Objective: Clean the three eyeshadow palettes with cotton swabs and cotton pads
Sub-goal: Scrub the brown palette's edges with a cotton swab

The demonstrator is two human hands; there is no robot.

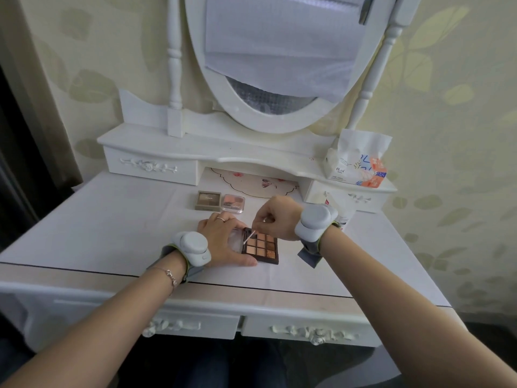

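Work surface: a white dressing table (112, 233) with an oval mirror (274, 65) behind it. An open brown eyeshadow palette (261, 246) lies flat near the middle of the tabletop, its clear lid (234, 240) folded out to the left.

Left hand (223, 242): fingers straight, lying flat over the clear lid, thumb along the palette's near edge, pressing it to the table. A ring shows on one finger.

Right hand (275, 215): fingers curled, pinching a cotton swab (249, 237) by its upper end. The swab slants down to the left; its lower tip touches the palette's left side.

Two further palettes lie closed just behind the left hand, side by side: a beige palette (209, 200) on the left and a pink palette (232, 203) on the right.

A tissue pack (358, 161) stands on the raised shelf at right. Both wrists carry grey strapped devices.
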